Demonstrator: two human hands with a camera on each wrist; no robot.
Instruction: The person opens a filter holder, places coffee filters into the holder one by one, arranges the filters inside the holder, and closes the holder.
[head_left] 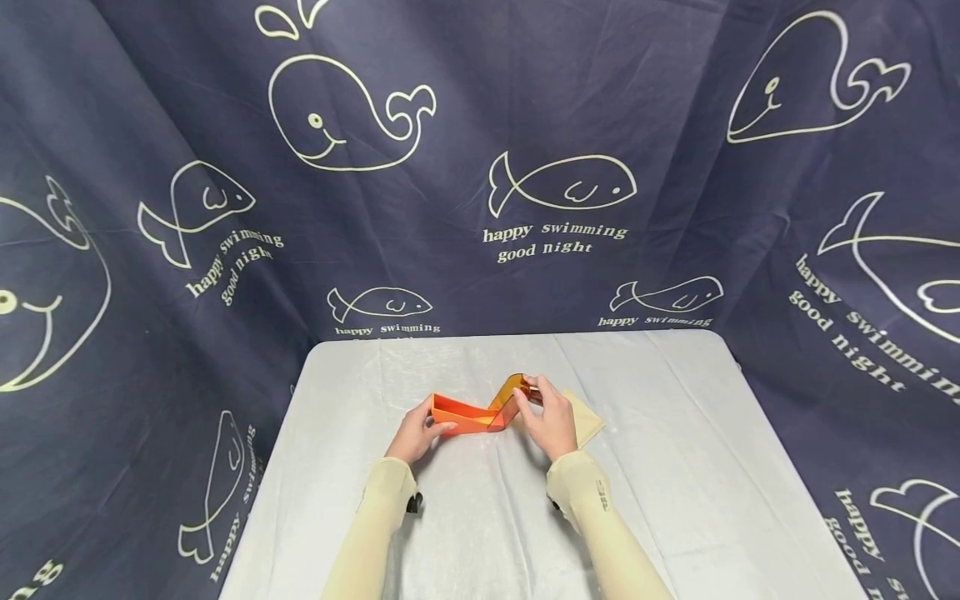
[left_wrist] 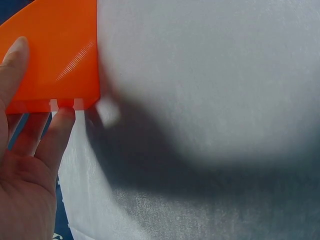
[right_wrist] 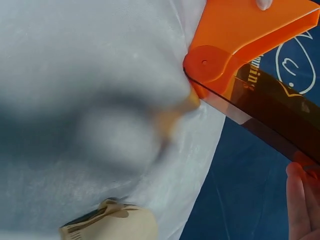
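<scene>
An orange plastic holder (head_left: 467, 425), wedge-shaped and hollow, lies near the middle of the table with its hinged, see-through amber lid (right_wrist: 272, 117) swung wide. My left hand (head_left: 411, 437) grips the holder's left end; in the left wrist view the thumb presses one orange face (left_wrist: 60, 55) and the fingers touch the edge with small notches. The lid's raised free end is between the thumb and fingers of my right hand (head_left: 553, 423). Just right of that hand lies a stack of tan paper (head_left: 587, 418), crimped along one edge, which looks like coffee filters.
A pale grey cloth (head_left: 480, 533) covers the table. Behind it and at both sides hang dark blue curtains (head_left: 465, 108) printed with whales and fish. The table's back edge runs a short way beyond the hands.
</scene>
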